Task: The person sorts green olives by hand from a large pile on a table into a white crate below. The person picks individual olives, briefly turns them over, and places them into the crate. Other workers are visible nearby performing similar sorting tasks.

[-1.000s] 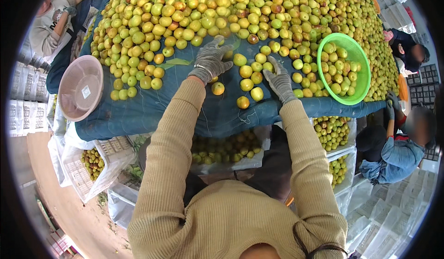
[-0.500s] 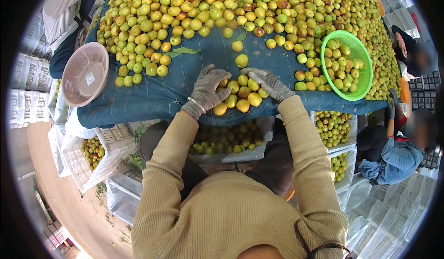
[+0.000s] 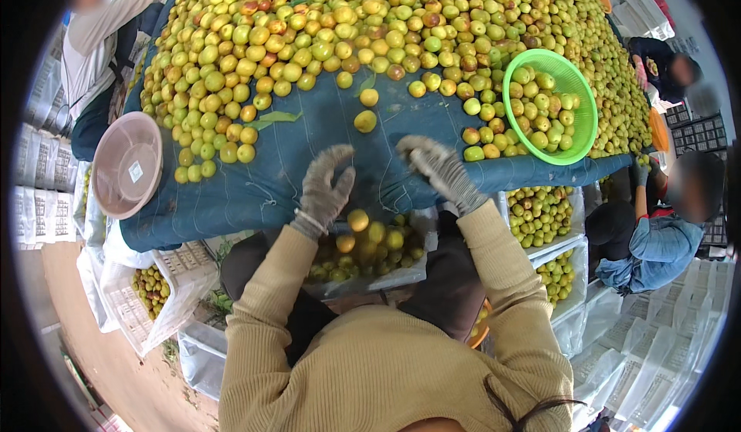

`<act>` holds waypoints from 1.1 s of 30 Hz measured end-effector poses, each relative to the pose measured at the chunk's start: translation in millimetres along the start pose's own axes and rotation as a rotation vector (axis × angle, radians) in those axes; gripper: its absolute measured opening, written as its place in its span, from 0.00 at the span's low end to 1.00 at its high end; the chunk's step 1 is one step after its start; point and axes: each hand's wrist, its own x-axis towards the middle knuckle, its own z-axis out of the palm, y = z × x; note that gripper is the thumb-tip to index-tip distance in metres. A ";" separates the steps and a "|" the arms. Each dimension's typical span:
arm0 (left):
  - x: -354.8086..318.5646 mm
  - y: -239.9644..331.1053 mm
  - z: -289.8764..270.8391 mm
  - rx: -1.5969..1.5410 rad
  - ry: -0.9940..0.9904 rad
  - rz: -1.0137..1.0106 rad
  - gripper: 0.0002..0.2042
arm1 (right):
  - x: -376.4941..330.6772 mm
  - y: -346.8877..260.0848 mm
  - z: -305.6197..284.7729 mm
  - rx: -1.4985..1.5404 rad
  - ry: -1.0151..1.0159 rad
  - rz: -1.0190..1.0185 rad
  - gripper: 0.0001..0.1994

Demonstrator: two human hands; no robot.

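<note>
In a grey knit glove, my left hand [image 3: 326,188] hovers at the front edge of the table's blue cloth [image 3: 305,131], fingers apart, holding nothing. My right hand [image 3: 444,171], also gloved, is at the same edge with its fingers loosely spread and slightly curled, free of any fruit. Below and between the hands, several yellow-green, jujube-like fruits [image 3: 357,220] are dropping, some blurred, toward a plastic-lined crate [image 3: 372,287] of similar fruits between my knees. Two single fruits [image 3: 365,121] lie on the cloth beyond my hands.
A large heap of fruits [image 3: 332,30] covers the table's far side. On the right stands a green basket [image 3: 590,127] of fruits; on the left, a pinkish basin [image 3: 108,189]. Crates [image 3: 174,258] flank my legs. Co-workers [image 3: 664,235] sit at both sides.
The fruits gathered between my hands have gone over the cloth's edge and are falling into the crate. Both hands moved slightly nearer and opened. The view has shifted slightly.
</note>
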 end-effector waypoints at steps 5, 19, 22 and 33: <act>100.2 0.4 30.1 0.408 -0.026 -0.003 0.30 | 72.3 44.8 -88.0 -0.652 0.693 -0.068 0.28; 98.9 -12.2 63.3 0.404 -0.065 -0.008 0.30 | 106.2 -9.3 -5.5 -1.236 0.134 0.085 0.31; 90.7 -12.3 53.2 0.406 -0.146 0.045 0.32 | 83.5 -8.6 9.3 -1.233 0.062 0.048 0.30; -41.6 0.9 -9.7 0.182 -0.203 -0.005 0.28 | -10.7 -27.9 90.1 -1.101 -0.226 -0.078 0.24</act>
